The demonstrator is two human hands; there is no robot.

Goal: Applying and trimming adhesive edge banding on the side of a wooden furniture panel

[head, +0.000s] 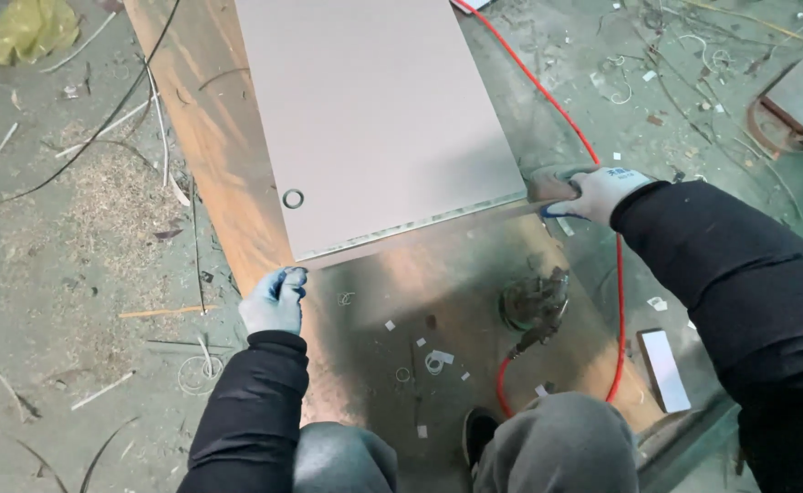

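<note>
Along the near edge of the grey-beige panel [374, 119], lying flat on a long reddish-brown board [228, 173] set on the floor, with a small round hole [293, 198] near its left corner. Right hand [598, 194], gloved in white and blue, closed around a small block [547, 188] pressed to the panel's right near corner; fingers wrapped tight on it. Left hand [276, 299], gloved likewise, fingers curled narrow at the board's edge just below the left corner, whether gripping anything cannot be told. Best worked, by the look of it, with the block kept flat and square to the edge, pressure even, left hand steadying so the panel cannot slide. Nearer the knees, a grimy air tool [535, 306] on a red hose [547, 100] looping past the right arm, worth keeping clear of the stroke. Around it all, a dusty concrete floor [46, 274] strewn with sawdust, wire offcuts, white scraps, and a yellow bag [32, 27] far left.
</note>
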